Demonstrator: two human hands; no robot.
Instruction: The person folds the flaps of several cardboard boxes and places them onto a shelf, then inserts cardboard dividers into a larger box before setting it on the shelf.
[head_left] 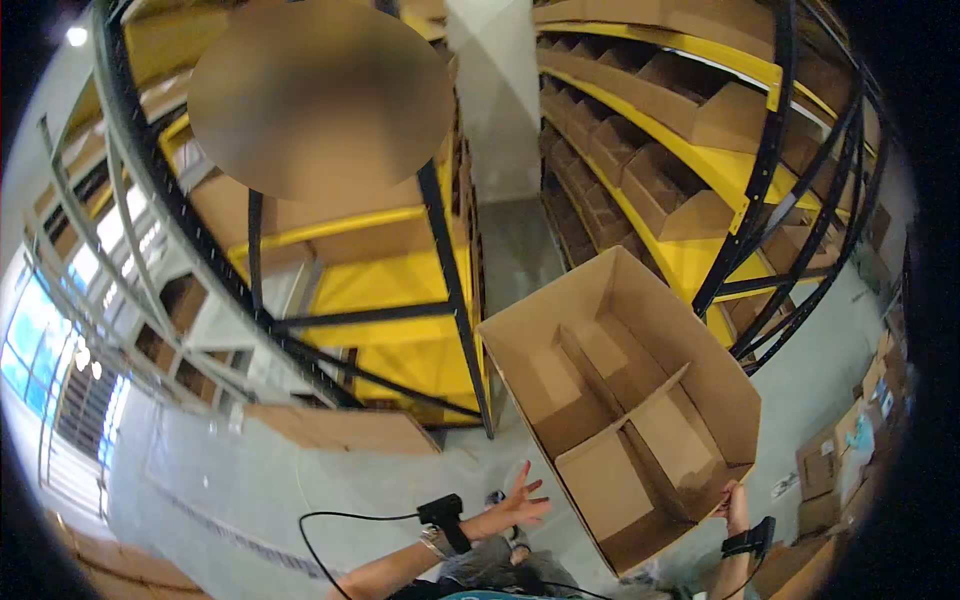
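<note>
A large open cardboard box (663, 445) with crossed dividers forming four compartments is tilted in front of me. My right hand (733, 503) grips its near right corner, fingers wrapped on the edge. Left of the box, my left hand (523, 503) is spread with its fingers apart, not holding anything. A black device is strapped to each wrist, with a cable at the left one.
Yellow shelves with cardboard bins (660, 190) line the right; another yellow rack (380, 300) with black posts stands left. A narrow aisle (520, 245) runs between them. Flat cardboard (345, 428) lies on the floor. More cardboard (818, 470) is at far right.
</note>
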